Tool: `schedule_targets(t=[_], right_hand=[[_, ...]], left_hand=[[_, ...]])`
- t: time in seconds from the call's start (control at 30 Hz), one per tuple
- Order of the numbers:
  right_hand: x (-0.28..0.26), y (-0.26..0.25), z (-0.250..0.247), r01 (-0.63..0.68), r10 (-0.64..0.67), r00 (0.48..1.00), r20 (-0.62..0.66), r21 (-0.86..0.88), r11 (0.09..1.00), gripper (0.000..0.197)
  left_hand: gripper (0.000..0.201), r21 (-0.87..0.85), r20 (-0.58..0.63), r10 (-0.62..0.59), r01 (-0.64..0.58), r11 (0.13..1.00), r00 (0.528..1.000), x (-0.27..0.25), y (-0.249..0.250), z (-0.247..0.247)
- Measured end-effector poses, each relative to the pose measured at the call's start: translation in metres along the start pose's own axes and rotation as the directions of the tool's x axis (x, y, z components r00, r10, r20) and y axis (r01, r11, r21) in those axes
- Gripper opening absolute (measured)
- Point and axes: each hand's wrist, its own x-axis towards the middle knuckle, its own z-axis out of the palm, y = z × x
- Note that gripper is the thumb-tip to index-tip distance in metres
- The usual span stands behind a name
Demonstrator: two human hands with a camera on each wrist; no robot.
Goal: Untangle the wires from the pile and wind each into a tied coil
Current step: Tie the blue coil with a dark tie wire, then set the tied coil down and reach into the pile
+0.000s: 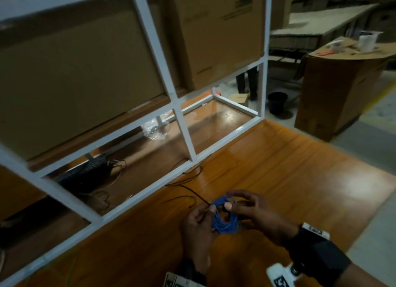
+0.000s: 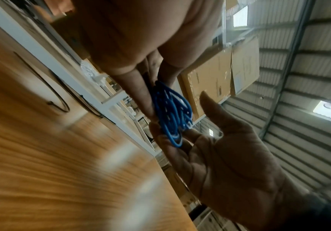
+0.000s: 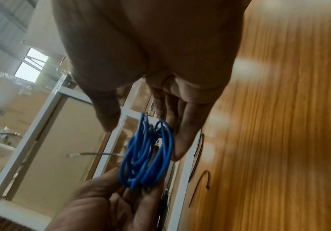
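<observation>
The blue wire coil (image 1: 224, 217) is held above the near part of the wooden surface (image 1: 300, 179), between the two hands. The left hand (image 1: 198, 228) supports the coil from the left side, with its thumb and fingers pinching the loops at the left rim. The right hand (image 1: 255, 211) covers the coil from the right; its fingers (image 3: 182, 137) lie along the right rim of the loops and its thumb sits over the top, so the hand is loosely curved around the bundle rather than spread flat.

In the wrist views the coil (image 3: 146, 156) stands on edge between the two palms, with its opening facing sideways. A free blue wire end (image 3: 93, 154) projects from the coil toward the white frame (image 1: 184, 132).

Judgement: the tying step turns on this free end. It leaves the coil on the far left side, nearer the left hand. A dark wire (image 1: 188, 190) lies loose on the surface just beyond the hands, not yet coiled.
</observation>
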Motion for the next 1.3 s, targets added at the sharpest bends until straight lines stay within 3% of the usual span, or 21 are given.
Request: schedule_targets(t=[0.17,0.23,0.37,0.5,0.57,0.67,0.73,0.83,1.03,1.07,1.17,1.3], right_hand=[[0.027,-0.006,-0.059,0.028,-0.021,0.982,-0.187,0.033,0.999,0.036],[0.051,-0.013,-0.09,0.028,-0.007,0.951,-0.309,0.066,0.997,0.028],[0.114,-0.028,-0.153,0.014,0.036,0.877,-0.48,0.099,0.995,0.01],[0.164,-0.031,-0.196,-0.075,0.092,0.836,-0.541,0.053,0.996,0.005],[0.184,-0.033,-0.207,-0.129,0.132,0.829,-0.544,0.044,0.991,0.016],[0.21,-0.034,-0.217,-0.237,0.172,0.828,-0.534,-0.055,0.97,0.031],[0.22,-0.034,-0.221,-0.3,0.194,0.823,-0.533,-0.12,0.946,0.034],[0.226,-0.035,-0.222,-0.361,0.219,0.794,-0.567,-0.15,0.92,0.044],[0.207,-0.022,-0.216,-0.308,0.141,0.79,-0.597,-0.187,0.933,0.061],[0.195,-0.019,-0.21,-0.317,0.161,0.805,-0.572,-0.185,0.93,0.055],[0.157,-0.005,-0.196,-0.361,0.118,0.853,-0.508,-0.413,0.836,0.033],[0.12,0.017,-0.173,-0.277,0.089,0.94,-0.33,-0.58,0.766,0.024]], left_hand=[[0.038,0.16,0.123,-0.029,0.009,0.987,0.992,0.032,-0.001,0.043],[0.046,0.318,0.121,-0.03,-0.01,0.948,0.992,0.052,-0.009,0.055],[0.053,0.701,0.098,-0.028,-0.049,0.712,0.995,0.089,-0.022,0.069],[0.075,0.925,0.075,-0.07,-0.043,0.378,0.995,0.107,-0.026,0.084],[0.075,0.954,0.063,-0.098,-0.031,0.299,0.993,0.107,-0.026,0.092],[0.054,0.974,0.054,-0.066,-0.038,0.223,0.996,0.11,-0.022,0.101],[0.049,0.974,0.03,-0.089,-0.01,0.225,0.996,0.111,-0.019,0.104],[0.061,0.963,0.026,-0.084,-0.002,0.269,0.996,0.11,-0.013,0.108],[0.055,0.956,-0.023,-0.1,0.051,0.29,0.995,0.103,-0.01,0.111],[0.055,0.954,-0.018,-0.119,0.053,0.296,0.993,0.103,-0.01,0.11],[0.097,0.935,-0.024,-0.133,0.069,0.348,0.991,0.103,-0.013,0.107],[0.094,0.922,-0.01,-0.158,0.07,0.382,0.987,0.099,-0.019,0.1]])
